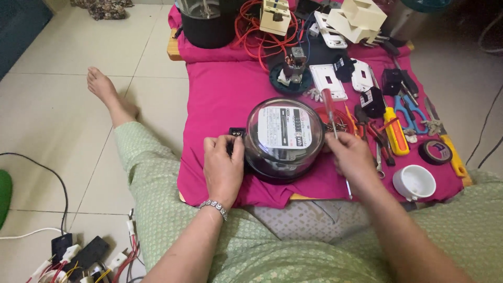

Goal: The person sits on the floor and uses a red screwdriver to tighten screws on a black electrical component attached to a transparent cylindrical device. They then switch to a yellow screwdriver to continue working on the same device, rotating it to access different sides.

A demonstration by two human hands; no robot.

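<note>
While the left hand [223, 166] grips the round glass-domed meter [283, 137] at frame centre, the right hand [352, 154] holds a red-handled screwdriver [329, 107] upright at its right edge — tools crowd right, pink cloth [220, 99] bare upper left.

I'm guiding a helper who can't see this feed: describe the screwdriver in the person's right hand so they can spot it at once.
Start at the pink cloth on the low table, then find the round glass-domed electricity meter in the middle of it. Just right of the dome, the right hand holds the screwdriver upright. Its handle is clear red, unlike the yellow-handled screwdriver lying flat farther right.
</note>
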